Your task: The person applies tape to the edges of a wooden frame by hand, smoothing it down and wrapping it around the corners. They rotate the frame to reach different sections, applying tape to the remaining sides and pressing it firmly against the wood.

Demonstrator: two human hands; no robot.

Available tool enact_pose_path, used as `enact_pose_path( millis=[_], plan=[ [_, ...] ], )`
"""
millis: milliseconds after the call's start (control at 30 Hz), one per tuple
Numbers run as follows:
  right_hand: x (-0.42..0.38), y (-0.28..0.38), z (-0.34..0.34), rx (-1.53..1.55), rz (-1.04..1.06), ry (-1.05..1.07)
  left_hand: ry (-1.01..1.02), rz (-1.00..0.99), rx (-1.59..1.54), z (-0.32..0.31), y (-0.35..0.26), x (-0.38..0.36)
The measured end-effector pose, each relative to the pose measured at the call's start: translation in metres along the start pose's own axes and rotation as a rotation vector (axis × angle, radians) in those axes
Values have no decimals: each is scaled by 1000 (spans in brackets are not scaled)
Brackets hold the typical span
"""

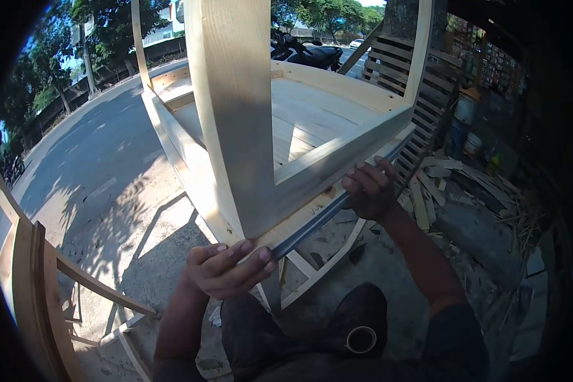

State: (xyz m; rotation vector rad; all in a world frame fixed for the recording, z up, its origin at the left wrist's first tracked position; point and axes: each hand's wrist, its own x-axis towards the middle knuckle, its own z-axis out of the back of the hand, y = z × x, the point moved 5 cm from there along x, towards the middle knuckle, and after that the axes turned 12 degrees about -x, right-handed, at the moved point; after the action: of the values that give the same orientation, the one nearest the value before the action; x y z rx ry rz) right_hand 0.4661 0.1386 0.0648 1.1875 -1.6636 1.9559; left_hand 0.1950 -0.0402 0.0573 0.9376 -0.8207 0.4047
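A long grey metal rail lies along the lower outer edge of a pale wooden frame. Near the frame's front corner, my left hand is closed at the rail's near end, its fingertips against the rail and wood. Farther along, my right hand has its fingers curled over the rail and frame edge, the thumb side partly hidden. A thick upright wooden post rises from that corner. Inside the frame sits a panel of pale boards.
Another wooden frame stands at the left. Wood scraps are heaped on the ground at right, near a slatted wooden rack. A motorcycle is parked behind. A round, dark, light-rimmed thing sits at my lap.
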Motion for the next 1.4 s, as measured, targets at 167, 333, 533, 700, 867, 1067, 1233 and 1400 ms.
enact_pose_path(
  millis=[167, 333, 533, 700, 867, 1067, 1233, 1400],
  plan=[
    [-45, -55, -22, -4, -78, 78, 17, 87, -122, 1, -2, 17],
    [-87, -100, -40, 23, -395, 234, 104, 293, -200, 17, -4, 37],
    [-60, -89, -3, 130, -454, 324, 103, 409, -280, 15, -8, 20],
    [-38, -42, -2, 252, -423, 203, -245, 381, -355, -28, -4, -21],
    [-22, -37, 21, 282, -542, 369, -389, 791, -640, -38, 1, -14],
    [-105, 80, 114, 618, -535, 1215, -805, 1106, -1167, -41, 33, -24],
    [-232, 152, 206, 715, -339, 2242, -1072, 1438, -1246, -67, 132, -41],
    [-197, 123, 232, 874, -12, 2452, -1203, 1681, -1295, -67, 205, -63]
  ],
)
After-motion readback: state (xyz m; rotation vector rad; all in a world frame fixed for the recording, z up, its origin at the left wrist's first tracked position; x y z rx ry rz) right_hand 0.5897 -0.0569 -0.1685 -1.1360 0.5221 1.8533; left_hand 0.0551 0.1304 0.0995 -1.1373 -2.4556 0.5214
